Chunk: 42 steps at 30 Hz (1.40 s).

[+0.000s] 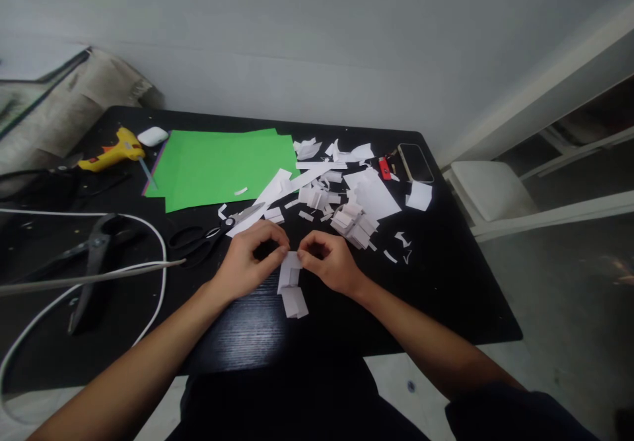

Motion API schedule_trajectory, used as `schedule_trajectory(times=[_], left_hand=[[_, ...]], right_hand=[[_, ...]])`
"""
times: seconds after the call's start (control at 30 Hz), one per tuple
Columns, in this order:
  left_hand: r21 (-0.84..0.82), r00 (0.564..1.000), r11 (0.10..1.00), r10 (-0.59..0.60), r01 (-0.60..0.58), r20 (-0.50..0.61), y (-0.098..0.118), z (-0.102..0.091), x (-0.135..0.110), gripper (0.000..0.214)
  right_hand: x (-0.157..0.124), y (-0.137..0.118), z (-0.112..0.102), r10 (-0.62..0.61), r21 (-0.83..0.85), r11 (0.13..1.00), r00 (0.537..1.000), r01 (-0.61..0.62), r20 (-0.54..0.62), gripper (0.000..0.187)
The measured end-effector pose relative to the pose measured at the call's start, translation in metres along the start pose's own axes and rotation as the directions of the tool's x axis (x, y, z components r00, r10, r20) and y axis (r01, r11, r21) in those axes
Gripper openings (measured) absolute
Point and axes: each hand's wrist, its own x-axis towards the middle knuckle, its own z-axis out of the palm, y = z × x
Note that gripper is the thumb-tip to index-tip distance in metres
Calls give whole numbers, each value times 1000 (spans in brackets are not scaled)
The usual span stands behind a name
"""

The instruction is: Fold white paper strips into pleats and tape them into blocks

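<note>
A small folded piece of white paper [288, 276] is pinched at its upper edge between my two hands. My left hand [252, 256] has thumb and forefinger closed on its left corner, and my right hand [331, 261] does the same on the right corner. Just below it, nearer to me, another folded white paper piece [295, 302] lies on the black table [456, 282]. Beyond my right hand sits a cluster of folded white paper pieces [354, 224]. Black-handled scissors [201, 243] rest left of my left hand, blades partly over a paper strip.
Green sheets [222, 164] lie at the back, beside a yellow glue gun [116, 150] and a white mouse-like object [152, 136]. Pliers [92, 263] and a looped white cable [161, 249] are at left. Paper scraps, a red lighter [385, 168] and a phone [416, 163] lie at right.
</note>
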Motion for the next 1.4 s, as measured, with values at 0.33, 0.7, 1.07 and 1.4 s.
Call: schedule_trajectory(times=[0.33, 0.7, 1.07, 1.4], left_hand=[[-14, 998, 1000, 10, -9, 69, -1, 4, -1, 7], [-16, 999, 1000, 13, -13, 46, -2, -2, 1, 8], [20, 995, 999, 36, -38, 88, -2, 5, -4, 7], [6, 996, 999, 34, -35, 85, -1, 2, -1, 9]], right_hand=[[-1, 3, -1, -21, 3, 1000, 999, 21, 49, 9], [4, 1, -4, 30, 28, 999, 1000, -30, 3, 10], [0, 1, -1, 4, -1, 1000, 999, -4, 53, 8], [1, 0, 0, 20, 17, 1000, 998, -21, 59, 9]])
